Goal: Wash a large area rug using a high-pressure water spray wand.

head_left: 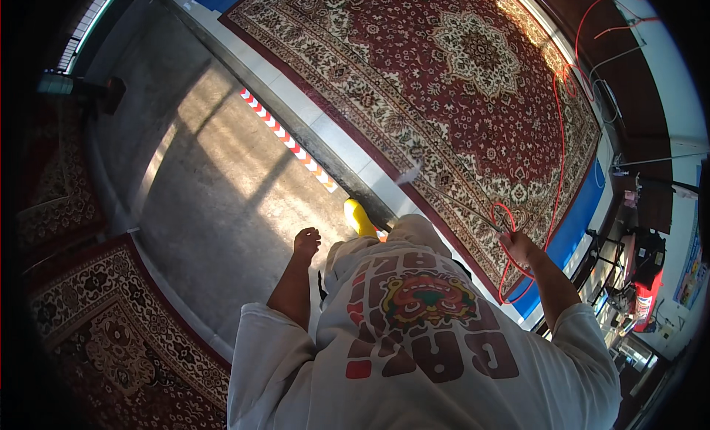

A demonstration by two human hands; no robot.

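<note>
My right hand is closed around the handle end of a thin, dark spray wand. The wand slants away to the left, low over a large red patterned carpet, and a whitish puff like spray shows by its far end. From near the hand a red hose loops over the carpet and runs to the far right. My left hand hangs beside my leg over the concrete floor, fingers loosely bent and somewhat apart, with nothing visible in it.
A yellow boot stands beside the raised tiled edge. Red-and-white chevron tape runs along the lower concrete floor. Another patterned carpet lies at the near left. A red-and-black machine stands at the right.
</note>
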